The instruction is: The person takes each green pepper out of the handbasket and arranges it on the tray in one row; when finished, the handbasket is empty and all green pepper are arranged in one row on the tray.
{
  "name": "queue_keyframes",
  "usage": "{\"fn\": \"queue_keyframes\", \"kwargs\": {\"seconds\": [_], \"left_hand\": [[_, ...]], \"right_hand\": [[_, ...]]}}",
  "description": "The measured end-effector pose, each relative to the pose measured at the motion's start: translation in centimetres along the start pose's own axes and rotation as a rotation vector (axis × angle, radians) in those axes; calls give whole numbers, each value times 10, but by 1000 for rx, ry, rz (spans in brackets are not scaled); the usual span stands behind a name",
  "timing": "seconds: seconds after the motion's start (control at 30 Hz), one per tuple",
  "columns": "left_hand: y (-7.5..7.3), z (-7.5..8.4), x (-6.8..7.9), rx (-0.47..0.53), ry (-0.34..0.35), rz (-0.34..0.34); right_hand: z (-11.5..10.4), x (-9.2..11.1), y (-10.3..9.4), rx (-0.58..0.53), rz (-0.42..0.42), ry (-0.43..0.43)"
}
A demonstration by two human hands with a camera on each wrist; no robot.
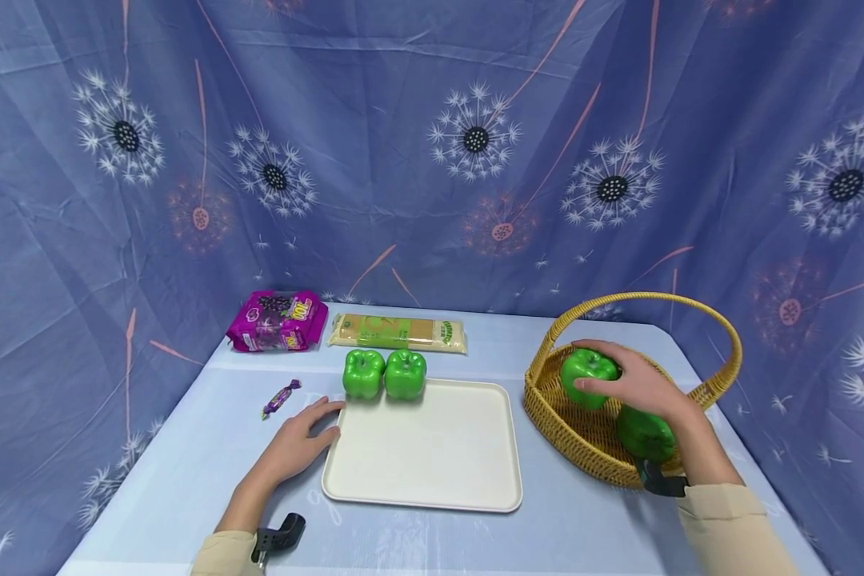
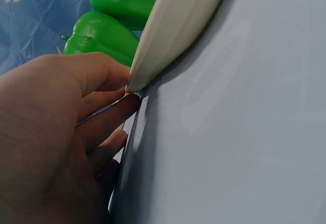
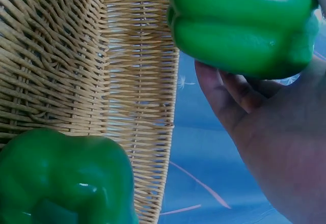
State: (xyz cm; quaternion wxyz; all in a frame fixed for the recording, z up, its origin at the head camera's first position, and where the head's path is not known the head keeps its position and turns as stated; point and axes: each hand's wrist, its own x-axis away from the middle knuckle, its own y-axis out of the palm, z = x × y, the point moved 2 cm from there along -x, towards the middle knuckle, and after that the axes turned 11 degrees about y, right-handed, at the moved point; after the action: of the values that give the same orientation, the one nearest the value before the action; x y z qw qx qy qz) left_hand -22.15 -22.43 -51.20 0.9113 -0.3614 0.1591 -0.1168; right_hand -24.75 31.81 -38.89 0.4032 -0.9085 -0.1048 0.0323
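Observation:
My right hand [image 1: 641, 382] grips a green bell pepper [image 1: 589, 376] over the wicker basket [image 1: 583, 450]. In the right wrist view the fingers curl round that pepper [image 3: 244, 25], beside the woven wall. A second green pepper [image 1: 646, 434] lies in the basket under my right wrist. At the left edge of the cream tray [image 1: 425, 448], my left hand [image 1: 295, 442] touches the rim; in the left wrist view thumb and fingertips meet the tray edge [image 2: 170, 35]. Two more green peppers, one left [image 1: 363, 374] and one right [image 1: 406, 374], sit side by side at the tray's back left corner.
A purple snack bag [image 1: 278, 322] stands at the back left, with a pack of noodles [image 1: 398, 333] to its right. A wrapped candy [image 1: 282, 398] lies left of the tray. The basket's tall handle [image 1: 641, 296] arches over the right side. A dandelion-print cloth [image 1: 374, 160] hangs behind.

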Motion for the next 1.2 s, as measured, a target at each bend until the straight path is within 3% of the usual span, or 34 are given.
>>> {"fn": "queue_keyframes", "kwargs": {"seconds": [0.33,0.63,1.2], "left_hand": [[0,0,0,-9,-9,-4],[-1,1,-2,-14,-6,-5],[0,1,-1,-16,-9,-4]], "right_hand": [[-10,6,4,-28,-39,-38],[-32,15,10,-14,-94,-51],[-61,17,26,9,-122,-90]]}}
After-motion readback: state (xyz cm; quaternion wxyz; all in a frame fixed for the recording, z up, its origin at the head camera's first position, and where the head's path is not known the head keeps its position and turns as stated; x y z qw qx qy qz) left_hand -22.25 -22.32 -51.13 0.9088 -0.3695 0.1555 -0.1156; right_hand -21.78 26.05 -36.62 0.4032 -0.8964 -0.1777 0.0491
